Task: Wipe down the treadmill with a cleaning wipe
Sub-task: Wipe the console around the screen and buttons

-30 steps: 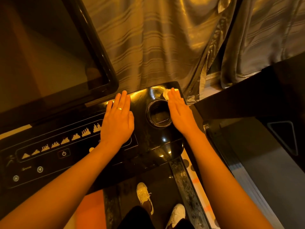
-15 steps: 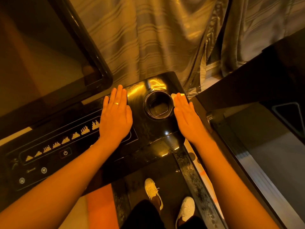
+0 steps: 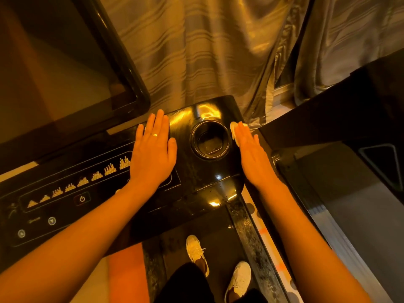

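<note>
Black glossy console; right hand presses pale wipe beside round cupholder.

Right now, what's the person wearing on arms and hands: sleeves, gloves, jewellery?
No gloves, no sleeves in view; both forearms are bare to the frame edge. The left hand has a thin plain ring on its ring finger. The right hand shows no ring; neither wrist has a watch or band.

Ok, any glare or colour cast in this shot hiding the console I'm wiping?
Head view: dim, with a strong orange cast; glare patches on the glossy console behind the cup holder and at its near corner; edges bend from the wide lens; the wipe is only a pale sliver under the right hand.
</note>
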{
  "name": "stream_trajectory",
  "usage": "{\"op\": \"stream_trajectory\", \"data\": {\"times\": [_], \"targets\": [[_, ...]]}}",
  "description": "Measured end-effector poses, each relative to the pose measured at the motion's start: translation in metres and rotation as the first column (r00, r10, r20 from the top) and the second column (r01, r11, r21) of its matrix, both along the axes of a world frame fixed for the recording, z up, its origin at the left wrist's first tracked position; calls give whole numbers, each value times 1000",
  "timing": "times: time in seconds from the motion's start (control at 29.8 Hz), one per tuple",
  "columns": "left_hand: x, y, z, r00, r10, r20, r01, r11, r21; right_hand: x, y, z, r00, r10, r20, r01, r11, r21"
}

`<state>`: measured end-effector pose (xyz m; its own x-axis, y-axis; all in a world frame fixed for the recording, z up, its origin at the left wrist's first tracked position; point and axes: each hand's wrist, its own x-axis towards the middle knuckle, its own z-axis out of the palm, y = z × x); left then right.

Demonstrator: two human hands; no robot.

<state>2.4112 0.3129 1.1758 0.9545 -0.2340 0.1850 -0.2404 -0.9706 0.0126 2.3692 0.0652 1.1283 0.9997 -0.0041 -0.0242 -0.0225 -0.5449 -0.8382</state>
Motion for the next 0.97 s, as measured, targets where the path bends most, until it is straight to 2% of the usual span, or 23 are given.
{"op": "stream_trajectory", "data": {"times": [0.2, 0.27, 0.44, 0.54, 0.7, 0.81, 0.87, 0.97], "targets": [[1, -1, 0, 1000, -2, 4, 2, 1000, 12, 84, -1, 9, 998, 29, 49, -26, 998, -64], [1, 0, 0, 1000, -1, 5, 1, 1000, 15, 76, -4, 0, 996, 52, 67, -48, 996, -71], [1, -2, -1, 1000, 4, 6, -4, 1000, 17, 14, -11, -21, 988, 114, 103, -117, 993, 32], [1, -2, 0, 1000, 8, 0, -8, 1000, 19, 34, -12, -16, 989, 136, 61, -138, 990, 40], [1, -3, 0, 1000, 5, -4, -5, 1000, 26, 86, -7, 26, 996, 0, -93, 23, 969, 245], [2, -2, -1, 1000, 3, 0, -3, 1000, 30, 81, -11, 27, 993, -12, -113, 43, 959, 279], [2, -2, -2, 1000, 5, -1, -5, 1000, 24, 58, -18, 11, 996, 11, -93, 11, 973, 232], [2, -2, -1, 1000, 5, 2, -5, 1000, 25, 28, -29, -15, 994, 100, 34, -104, 988, 118]]}}
